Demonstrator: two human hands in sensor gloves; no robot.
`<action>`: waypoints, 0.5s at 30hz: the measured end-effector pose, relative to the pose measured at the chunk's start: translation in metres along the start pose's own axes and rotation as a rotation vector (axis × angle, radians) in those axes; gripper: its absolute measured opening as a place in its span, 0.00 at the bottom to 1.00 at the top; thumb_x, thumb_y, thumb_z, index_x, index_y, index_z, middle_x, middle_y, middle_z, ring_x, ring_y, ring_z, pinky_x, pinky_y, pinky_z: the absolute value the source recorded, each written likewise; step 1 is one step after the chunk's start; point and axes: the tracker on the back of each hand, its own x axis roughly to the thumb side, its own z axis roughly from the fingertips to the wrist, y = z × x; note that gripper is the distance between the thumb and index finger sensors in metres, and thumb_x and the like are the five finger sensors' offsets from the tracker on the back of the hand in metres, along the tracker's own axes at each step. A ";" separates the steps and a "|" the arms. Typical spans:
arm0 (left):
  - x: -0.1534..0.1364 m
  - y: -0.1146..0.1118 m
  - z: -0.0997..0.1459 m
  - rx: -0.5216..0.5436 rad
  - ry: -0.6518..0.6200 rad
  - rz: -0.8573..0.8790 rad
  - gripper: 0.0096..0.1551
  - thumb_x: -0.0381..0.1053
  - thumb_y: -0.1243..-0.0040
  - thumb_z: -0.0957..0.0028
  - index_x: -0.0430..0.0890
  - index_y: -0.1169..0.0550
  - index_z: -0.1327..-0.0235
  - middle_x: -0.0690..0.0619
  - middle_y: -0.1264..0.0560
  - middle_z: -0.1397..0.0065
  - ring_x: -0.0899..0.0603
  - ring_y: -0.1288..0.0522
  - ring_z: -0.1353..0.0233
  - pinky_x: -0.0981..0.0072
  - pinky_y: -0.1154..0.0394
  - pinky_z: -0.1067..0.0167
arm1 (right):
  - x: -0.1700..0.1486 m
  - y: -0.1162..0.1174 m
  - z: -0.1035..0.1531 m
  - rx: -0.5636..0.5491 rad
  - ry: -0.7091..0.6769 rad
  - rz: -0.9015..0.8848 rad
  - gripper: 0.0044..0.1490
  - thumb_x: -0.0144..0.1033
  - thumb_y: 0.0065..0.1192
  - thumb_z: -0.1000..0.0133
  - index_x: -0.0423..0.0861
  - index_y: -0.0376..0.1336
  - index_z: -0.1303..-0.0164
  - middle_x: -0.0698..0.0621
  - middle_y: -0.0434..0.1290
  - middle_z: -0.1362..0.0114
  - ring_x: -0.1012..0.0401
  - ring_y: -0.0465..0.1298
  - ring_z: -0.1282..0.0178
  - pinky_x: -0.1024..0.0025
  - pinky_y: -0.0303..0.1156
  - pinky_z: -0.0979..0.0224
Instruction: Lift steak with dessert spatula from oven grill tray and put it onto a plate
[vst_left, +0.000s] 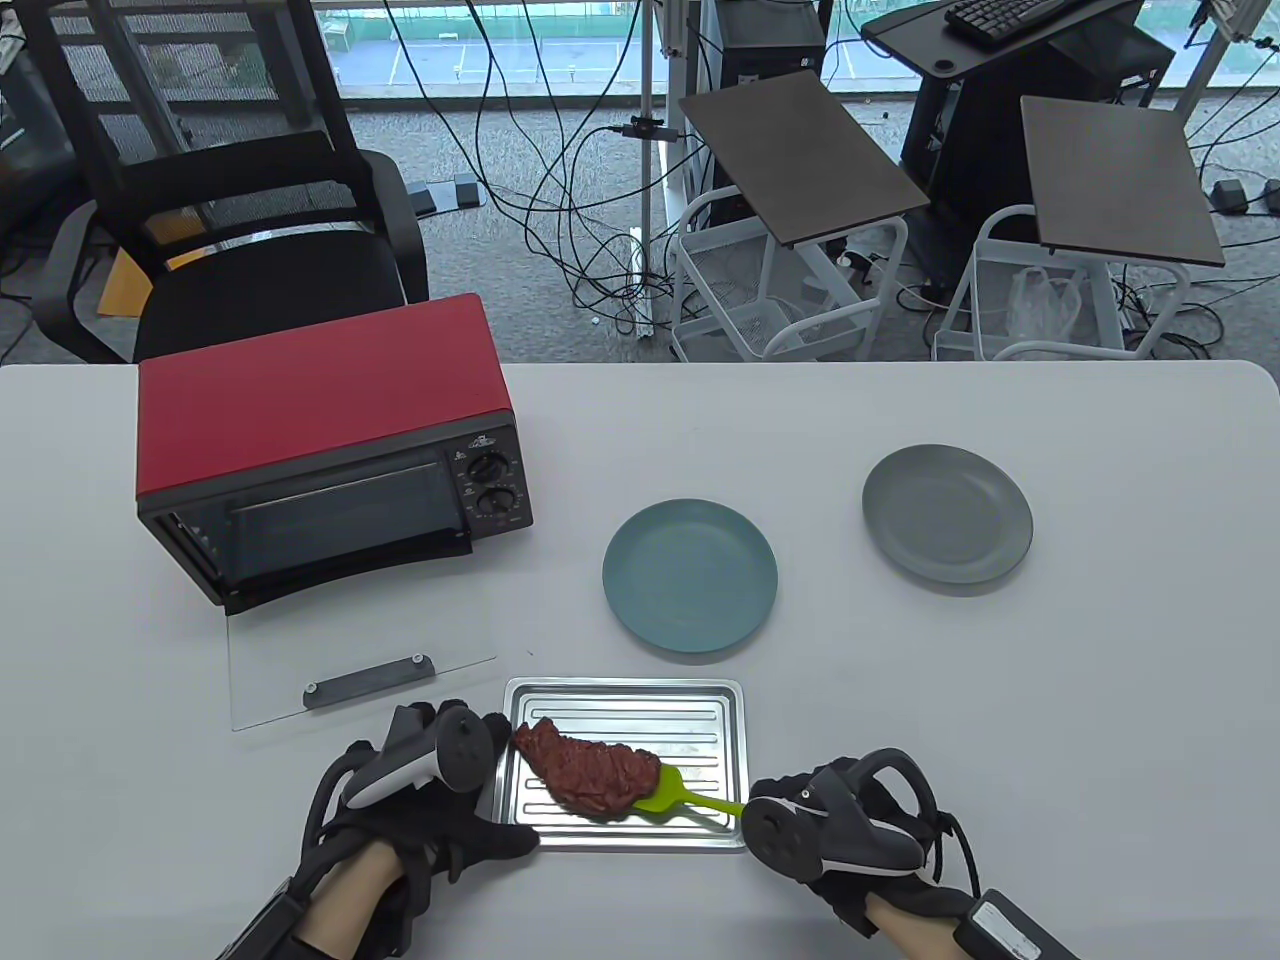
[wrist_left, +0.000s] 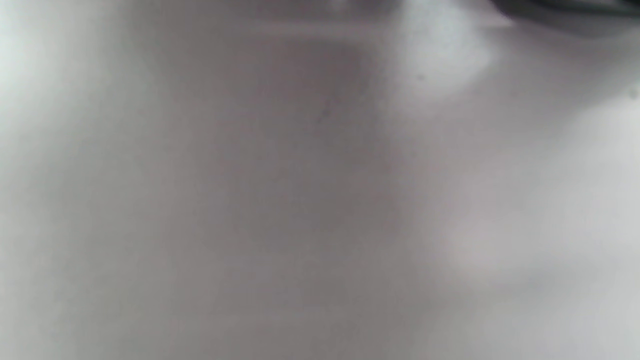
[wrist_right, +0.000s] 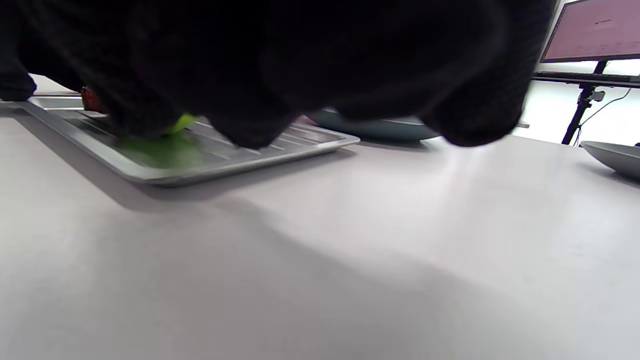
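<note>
A reddish-brown steak (vst_left: 590, 775) lies on the silver ribbed oven grill tray (vst_left: 700, 715) near the table's front edge. The blade of a green dessert spatula (vst_left: 672, 792) sits at the steak's right end, partly under it. My right hand (vst_left: 765, 810) grips the spatula's handle at the tray's right front corner. In the right wrist view dark gloved fingers (wrist_right: 260, 65) cover the top, with the green spatula (wrist_right: 165, 147) on the tray (wrist_right: 260, 157) below. My left hand (vst_left: 490, 790) holds the tray's left edge, thumb along the front rim. A teal plate (vst_left: 690, 575) lies just behind the tray.
A grey plate (vst_left: 947, 512) lies to the right of the teal one. A red toaster oven (vst_left: 320, 420) stands at the back left with its glass door (vst_left: 350, 640) folded down onto the table, close to my left hand. The left wrist view is a grey blur.
</note>
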 end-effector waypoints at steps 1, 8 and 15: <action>0.000 0.000 0.000 0.000 0.000 0.000 0.67 0.92 0.57 0.66 0.65 0.75 0.34 0.54 0.80 0.22 0.34 0.79 0.19 0.15 0.66 0.34 | 0.002 0.001 -0.002 -0.001 0.000 -0.007 0.27 0.55 0.69 0.52 0.45 0.75 0.56 0.57 0.80 0.73 0.59 0.79 0.80 0.53 0.79 0.46; 0.000 0.000 0.000 -0.001 -0.001 0.001 0.67 0.92 0.57 0.66 0.65 0.75 0.34 0.54 0.80 0.22 0.34 0.79 0.19 0.15 0.66 0.34 | 0.010 0.005 -0.013 -0.014 -0.002 -0.042 0.26 0.54 0.69 0.51 0.45 0.77 0.57 0.57 0.80 0.73 0.59 0.79 0.80 0.53 0.79 0.46; 0.000 0.000 -0.001 0.000 -0.002 0.003 0.67 0.92 0.56 0.66 0.65 0.75 0.34 0.54 0.80 0.22 0.34 0.79 0.19 0.16 0.66 0.33 | 0.019 0.007 -0.025 -0.026 -0.019 -0.056 0.24 0.53 0.69 0.50 0.45 0.82 0.66 0.57 0.80 0.73 0.59 0.79 0.79 0.54 0.79 0.45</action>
